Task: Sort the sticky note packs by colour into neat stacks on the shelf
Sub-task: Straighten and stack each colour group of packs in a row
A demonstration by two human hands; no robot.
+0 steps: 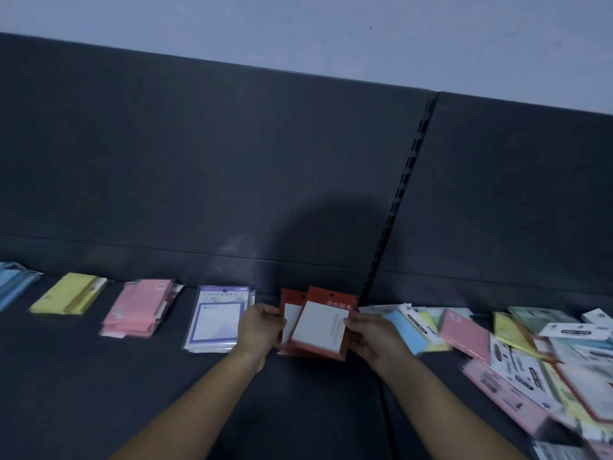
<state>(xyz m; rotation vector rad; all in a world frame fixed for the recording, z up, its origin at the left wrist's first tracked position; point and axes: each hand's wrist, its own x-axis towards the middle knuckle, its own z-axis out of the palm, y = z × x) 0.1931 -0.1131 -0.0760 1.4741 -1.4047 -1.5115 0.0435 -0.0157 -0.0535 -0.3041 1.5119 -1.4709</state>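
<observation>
Your left hand (262, 327) grips the left edge of the red packs (318, 323), fingers curled round it. Your right hand (371, 336) pinches their right edge, thumb on the front face. Both hands are closed on the same bundle, at 6 o'clock from the centre of view. At least two packs show. The front one overlaps the rear one and sits a little to its right. Each is a flat red card with a white rectangular pad on it, in glossy wrap. You cannot tell whether the lower edge rests on the shelf (99, 393).

The shelf is a dark, matt, flat surface. Along its back, running out toward 9 o'clock from the bundle:
- the purple-and-white stack (219, 320), just beside your left hand
- the pink stack (139, 308), with ragged edges
- the yellow stack (69, 293)
- the blue stack (13, 283), cut by the frame edge

Bare shelf separates each stack from the next.

Toward 3 and 4 o'clock, the loose heap (530, 353) of mixed pink, yellow, blue and white packs lies overlapped and blurred, its nearest pieces close to your right hand. Behind everything stands the dark back panel (232, 161), split by a slotted upright (398, 194) that meets the shelf just right of the bundle.
</observation>
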